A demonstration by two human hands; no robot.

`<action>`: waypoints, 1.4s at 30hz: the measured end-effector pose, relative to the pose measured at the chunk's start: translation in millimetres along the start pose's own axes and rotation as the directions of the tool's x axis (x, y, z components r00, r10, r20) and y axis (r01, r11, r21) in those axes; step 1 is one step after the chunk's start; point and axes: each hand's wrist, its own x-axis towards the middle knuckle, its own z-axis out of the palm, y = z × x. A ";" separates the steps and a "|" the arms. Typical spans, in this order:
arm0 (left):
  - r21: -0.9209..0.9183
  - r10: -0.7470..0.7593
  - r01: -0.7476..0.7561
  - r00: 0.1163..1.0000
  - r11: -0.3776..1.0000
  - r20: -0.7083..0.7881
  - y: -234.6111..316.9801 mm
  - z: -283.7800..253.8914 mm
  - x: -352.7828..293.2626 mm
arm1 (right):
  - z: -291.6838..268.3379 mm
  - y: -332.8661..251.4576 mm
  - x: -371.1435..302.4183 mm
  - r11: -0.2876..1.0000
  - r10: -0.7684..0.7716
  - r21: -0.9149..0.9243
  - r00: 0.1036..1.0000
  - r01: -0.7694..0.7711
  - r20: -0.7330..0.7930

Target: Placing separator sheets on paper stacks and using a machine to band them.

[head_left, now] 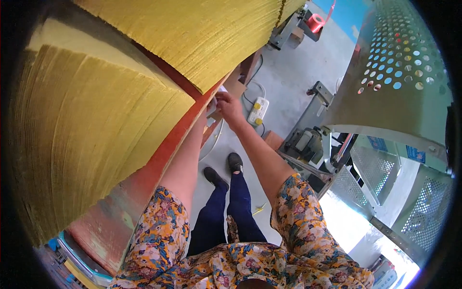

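Observation:
My right hand (229, 107) reaches in beside the edge of a red board (175, 139). Its fingers are curled together around something I cannot make out; a bit of white material (213, 104) shows next to the fingertips. My left forearm (184, 156) runs up along the same board edge, and the board hides that hand's fingers. On the board stand two thick stacks of yellow sheets, a left stack (91, 130) and a far stack (202, 36), with a narrow red gap between them.
A white power strip (258, 111) with yellow plugs lies on the grey floor past my right hand, its cables trailing. To the right stands a machine with a perforated metal guard (385, 72) and a motor (308, 144). A pink tape roll (315, 22) sits at the far end.

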 end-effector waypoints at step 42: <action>0.776 0.864 -0.629 0.365 -0.047 0.348 -5.6 7.4 -25.2 | 1.0 2.6 11.1 0.994 -0.064 -0.092 0.998 0.062 -0.014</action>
